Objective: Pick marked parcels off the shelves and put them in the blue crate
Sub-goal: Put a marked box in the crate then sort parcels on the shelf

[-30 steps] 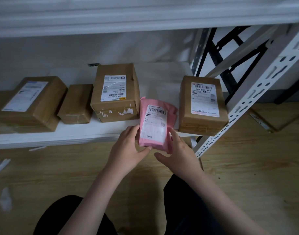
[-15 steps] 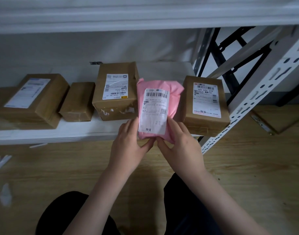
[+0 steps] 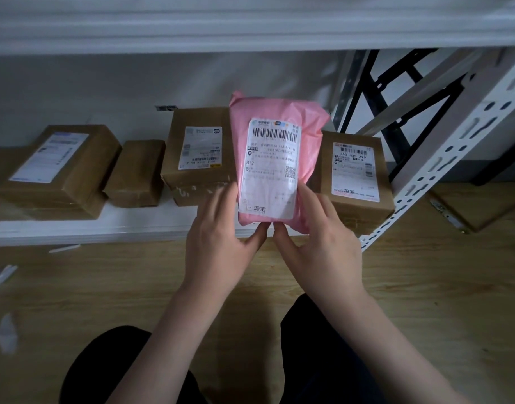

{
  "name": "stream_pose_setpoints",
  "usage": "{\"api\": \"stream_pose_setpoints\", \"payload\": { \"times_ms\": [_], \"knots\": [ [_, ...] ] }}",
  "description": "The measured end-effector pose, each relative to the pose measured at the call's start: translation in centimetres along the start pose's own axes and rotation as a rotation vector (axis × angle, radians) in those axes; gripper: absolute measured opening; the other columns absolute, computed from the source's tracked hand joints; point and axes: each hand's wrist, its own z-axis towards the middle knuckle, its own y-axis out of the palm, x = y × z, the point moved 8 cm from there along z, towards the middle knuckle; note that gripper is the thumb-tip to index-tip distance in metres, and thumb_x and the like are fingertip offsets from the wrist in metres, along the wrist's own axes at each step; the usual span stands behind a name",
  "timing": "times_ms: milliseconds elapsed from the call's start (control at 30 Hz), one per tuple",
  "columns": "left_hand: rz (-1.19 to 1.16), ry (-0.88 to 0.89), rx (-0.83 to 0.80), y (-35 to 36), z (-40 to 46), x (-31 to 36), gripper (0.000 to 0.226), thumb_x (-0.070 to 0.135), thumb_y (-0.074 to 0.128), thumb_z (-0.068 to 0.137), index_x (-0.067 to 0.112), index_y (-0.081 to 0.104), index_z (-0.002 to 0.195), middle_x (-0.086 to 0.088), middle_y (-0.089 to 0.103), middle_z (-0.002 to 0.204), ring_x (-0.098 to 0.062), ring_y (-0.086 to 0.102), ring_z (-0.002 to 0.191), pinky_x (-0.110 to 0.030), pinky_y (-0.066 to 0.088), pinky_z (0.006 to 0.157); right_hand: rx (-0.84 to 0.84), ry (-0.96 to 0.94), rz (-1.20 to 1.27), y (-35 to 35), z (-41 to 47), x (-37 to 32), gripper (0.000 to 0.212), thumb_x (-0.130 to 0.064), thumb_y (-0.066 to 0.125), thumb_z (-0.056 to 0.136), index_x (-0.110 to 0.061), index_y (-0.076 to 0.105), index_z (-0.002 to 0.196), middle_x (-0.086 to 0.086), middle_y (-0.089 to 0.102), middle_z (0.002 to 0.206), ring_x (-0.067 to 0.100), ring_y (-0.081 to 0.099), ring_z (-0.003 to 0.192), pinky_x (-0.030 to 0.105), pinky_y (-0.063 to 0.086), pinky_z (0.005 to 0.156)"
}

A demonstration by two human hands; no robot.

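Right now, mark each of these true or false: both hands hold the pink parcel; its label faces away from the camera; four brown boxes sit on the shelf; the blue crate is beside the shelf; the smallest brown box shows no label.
1. Both hands hold the pink parcel. True: the left hand and right hand grip its lower end.
2. Its label faces away from the camera. False: the white label faces the camera.
3. Four brown boxes sit on the shelf. True.
4. The blue crate is beside the shelf. False: no crate is in view.
5. The smallest brown box shows no label. True.
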Motion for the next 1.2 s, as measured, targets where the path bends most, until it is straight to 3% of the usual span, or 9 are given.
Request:
{"api": "stream_pose_setpoints", "payload": {
  "times_ms": [200, 333, 500, 600, 700, 800, 933, 1033, 1200],
  "knots": [
    [-0.014, -0.012, -0.071, 1.6, -0.2, -1.3, 0.075, 0.039, 0.086, 0.075, 0.012, 0.053, 0.137, 0.000, 0.060, 0.131, -0.015, 0.054, 0.120, -0.020, 0.046, 0.085, -0.073, 0.027, -0.067, 1.7, -0.2, 1.0, 0.061, -0.047, 0.059, 0.088, -0.030, 0.043, 0.145, -0.014, 0.057, 0.109, 0.007, 0.062, 0.076, 0.015, 0.036, 0.048],
    [-0.037, -0.024, -0.110, 3.5, -1.0, -2.6, 0.072, 0.036, 0.088, 0.073, 0.014, 0.056, 0.133, 0.003, 0.062, 0.125, -0.013, 0.055, 0.116, -0.024, 0.050, 0.082, -0.161, 0.063, -0.134, 3.7, -1.2, 2.6, 0.063, -0.049, 0.058, 0.089, -0.032, 0.038, 0.146, -0.012, 0.058, 0.109, 0.015, 0.065, 0.076, 0.027, 0.048, 0.052],
    [-0.049, -0.055, -0.156, 5.9, -1.4, -3.4, 0.072, 0.038, 0.088, 0.071, 0.018, 0.056, 0.132, 0.004, 0.064, 0.120, -0.015, 0.055, 0.111, -0.029, 0.051, 0.077, -0.255, 0.109, -0.180, 4.5, -2.3, 4.4, 0.069, -0.052, 0.056, 0.090, -0.035, 0.026, 0.150, -0.010, 0.054, 0.120, 0.017, 0.068, 0.085, 0.030, 0.052, 0.060],
    [-0.075, -0.102, -0.161, 6.9, -1.1, -3.9, 0.070, 0.042, 0.086, 0.074, 0.019, 0.056, 0.134, 0.004, 0.064, 0.119, -0.014, 0.055, 0.111, -0.027, 0.048, 0.080, -0.274, 0.128, -0.205, 4.1, -2.9, 5.2, 0.074, -0.054, 0.054, 0.091, -0.041, 0.016, 0.153, -0.013, 0.049, 0.125, 0.012, 0.066, 0.082, 0.027, 0.047, 0.056],
    [-0.035, -0.105, -0.188, 7.7, -0.6, -4.2, 0.068, 0.042, 0.082, 0.079, 0.017, 0.056, 0.136, 0.003, 0.064, 0.125, -0.017, 0.056, 0.115, -0.028, 0.047, 0.083, -0.279, 0.137, -0.219, 3.8, -3.6, 6.2, 0.068, -0.056, 0.053, 0.090, -0.039, 0.024, 0.150, -0.013, 0.049, 0.127, 0.011, 0.066, 0.079, 0.027, 0.042, 0.052],
    [0.015, -0.086, -0.228, 8.4, 0.0, -4.1, 0.062, 0.043, 0.079, 0.082, 0.018, 0.056, 0.135, 0.004, 0.063, 0.124, -0.019, 0.055, 0.115, -0.025, 0.041, 0.081, -0.289, 0.159, -0.209, 3.9, -4.0, 6.8, 0.062, -0.056, 0.052, 0.089, -0.034, 0.035, 0.145, -0.013, 0.050, 0.129, 0.014, 0.067, 0.078, 0.031, 0.050, 0.056],
    [0.050, -0.076, -0.266, 7.9, -0.2, -4.0, 0.052, 0.045, 0.069, 0.090, 0.020, 0.056, 0.134, 0.005, 0.061, 0.123, -0.019, 0.055, 0.113, -0.026, 0.044, 0.079, -0.297, 0.124, -0.159, 4.5, -3.9, 5.6, 0.057, -0.056, 0.051, 0.087, -0.038, 0.035, 0.139, -0.015, 0.051, 0.124, 0.015, 0.067, 0.076, 0.035, 0.054, 0.060],
    [0.075, -0.122, -0.276, 5.5, -1.5, -5.2, 0.051, 0.051, 0.060, 0.095, 0.023, 0.054, 0.138, 0.008, 0.060, 0.129, -0.015, 0.053, 0.118, -0.031, 0.052, 0.084, -0.315, 0.072, -0.125, 5.3, -2.9, 3.9, 0.053, -0.055, 0.050, 0.089, -0.039, 0.038, 0.137, -0.015, 0.049, 0.127, 0.015, 0.068, 0.077, 0.036, 0.054, 0.059],
    [0.126, -0.258, -0.279, -0.9, -2.3, -8.7, 0.048, 0.049, 0.060, 0.095, 0.026, 0.057, 0.138, 0.012, 0.059, 0.132, -0.011, 0.053, 0.122, -0.032, 0.051, 0.092, -0.267, -0.036, -0.008, 5.5, -1.0, 0.2, 0.048, -0.047, 0.061, 0.090, -0.032, 0.051, 0.134, -0.016, 0.052, 0.123, 0.008, 0.065, 0.085, 0.031, 0.054, 0.057]
  ]
}}
